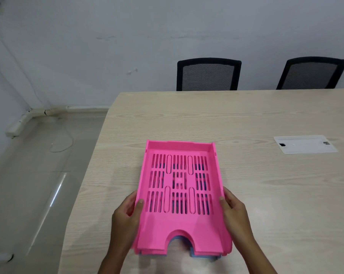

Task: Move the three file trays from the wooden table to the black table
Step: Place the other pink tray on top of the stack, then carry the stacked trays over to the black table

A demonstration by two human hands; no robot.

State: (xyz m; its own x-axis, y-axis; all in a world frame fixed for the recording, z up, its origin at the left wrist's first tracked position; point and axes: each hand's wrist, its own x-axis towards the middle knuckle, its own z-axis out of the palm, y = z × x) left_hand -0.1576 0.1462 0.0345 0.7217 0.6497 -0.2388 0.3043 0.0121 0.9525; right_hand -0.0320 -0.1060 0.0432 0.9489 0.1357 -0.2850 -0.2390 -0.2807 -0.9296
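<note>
A stack of file trays lies on the pale wooden table, near its front left corner. The top tray is pink with a slotted floor and a curved cut-out at its near end. A second pink edge shows just under it, and a blue tray peeks out at the bottom. My left hand grips the stack's left side, thumb over the rim. My right hand grips the right side the same way. The black table is not in view.
Two black mesh chairs stand behind the table's far edge against a white wall. A white cable hatch is set in the tabletop at the right. Grey floor with a loose cable lies to the left.
</note>
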